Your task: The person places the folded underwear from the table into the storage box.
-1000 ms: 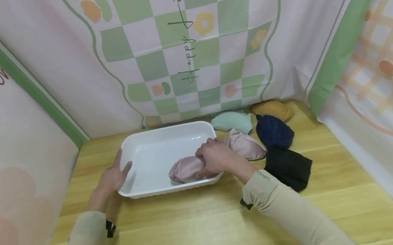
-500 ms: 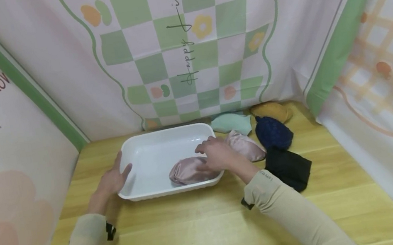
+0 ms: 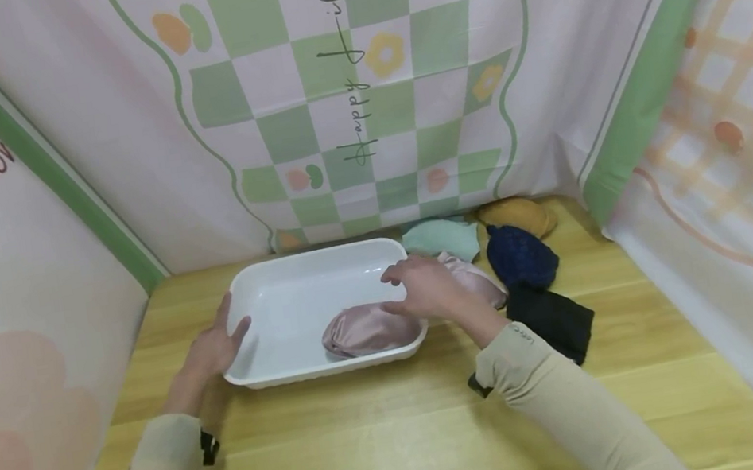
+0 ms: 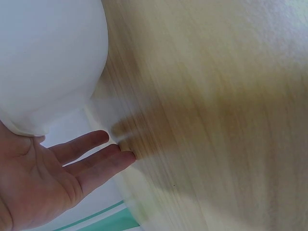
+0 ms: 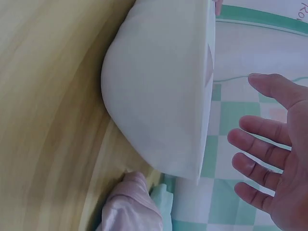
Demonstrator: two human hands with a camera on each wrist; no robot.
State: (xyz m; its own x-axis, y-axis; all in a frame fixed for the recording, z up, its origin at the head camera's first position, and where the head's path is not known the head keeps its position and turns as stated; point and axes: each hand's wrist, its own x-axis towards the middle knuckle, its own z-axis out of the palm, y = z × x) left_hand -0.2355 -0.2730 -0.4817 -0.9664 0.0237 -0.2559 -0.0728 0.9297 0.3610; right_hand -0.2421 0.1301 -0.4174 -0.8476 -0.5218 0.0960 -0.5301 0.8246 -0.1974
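- Pink bundle (image 3: 368, 331) sits in the white tray (image 3: 285, 304), lower R corner of it, just below frame ctr; nothing has hold of it.
- Your R hand (image 3: 427, 288) is over the tray's R rim; fingers (image 5: 260, 147) spread, nothing pinched. Thumb overlaps the bundle in the head view, but the R wrist cam shows hand & tray apart.
- Your L hand (image 3: 210, 351), left of ctr, is at the tray's L rim; thumb over the edge, fingers (image 4: 103, 168) straight, w/ gaps btwn, no pinch.
- Risk, prob.: if your L hand shoves R, tray could slide into the cloth pile beside it.
- Also poss.: R hand swung low may catch the rim & tip the tray, or snag the bundle.
- In the way, ctr R of frame: 2nd pink bundle (image 3: 480, 281), partly hidden behind your R hand; black bundle (image 3: 553, 318), partly behind your R sleeve (image 3: 581, 407), which might drag it.
- Further up: mint (image 3: 442, 238), navy (image 3: 522, 256) & mustard (image 3: 518, 215) bundles, crowded near the printed curtain (image 3: 401, 103); all on the bench (image 3: 347, 440).
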